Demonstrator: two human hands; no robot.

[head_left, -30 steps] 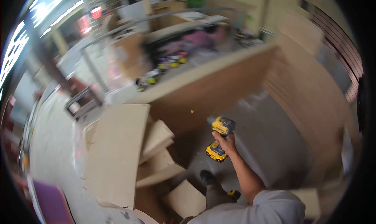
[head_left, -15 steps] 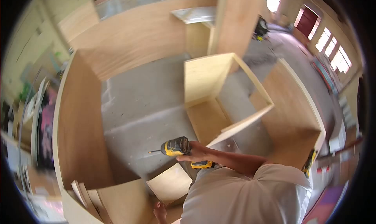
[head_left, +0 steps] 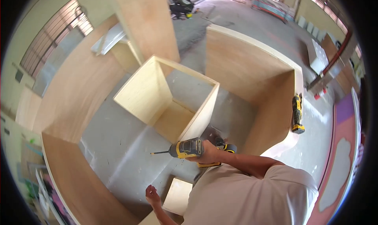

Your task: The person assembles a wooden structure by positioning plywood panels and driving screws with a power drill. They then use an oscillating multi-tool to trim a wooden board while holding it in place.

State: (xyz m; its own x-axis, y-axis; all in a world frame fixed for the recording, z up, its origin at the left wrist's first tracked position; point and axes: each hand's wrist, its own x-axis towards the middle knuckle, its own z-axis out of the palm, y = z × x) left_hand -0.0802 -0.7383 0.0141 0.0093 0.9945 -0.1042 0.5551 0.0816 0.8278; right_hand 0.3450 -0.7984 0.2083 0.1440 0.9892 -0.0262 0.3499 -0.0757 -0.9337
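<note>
A yellow and black cordless drill [head_left: 188, 148] with a long bit pointing left is gripped in my right hand [head_left: 208, 151]. Just beyond it stands an open pale plywood box frame [head_left: 145, 95]. My left hand [head_left: 152, 195] is raised at the lower middle, its fingers curled together; whether something small is between them I cannot make out. Beside that hand, to the right, is a small light wooden box [head_left: 178, 196] on the floor. Another yellow and black power tool [head_left: 297, 114] lies on the edge of the curved wooden panel at the right.
Curved wooden panels [head_left: 252, 63] surround me. A tall wooden board [head_left: 151, 24] stands behind the box frame, beside a silvery sheet [head_left: 109, 39] on a cabinet. A pink and purple panel [head_left: 343, 146] is at the far right. Black gear [head_left: 181, 5] rests on the floor behind.
The view has turned to the right, so the box frame and panels sit further left. My left hand has risen from beside the small box. The drill remains in my right hand.
</note>
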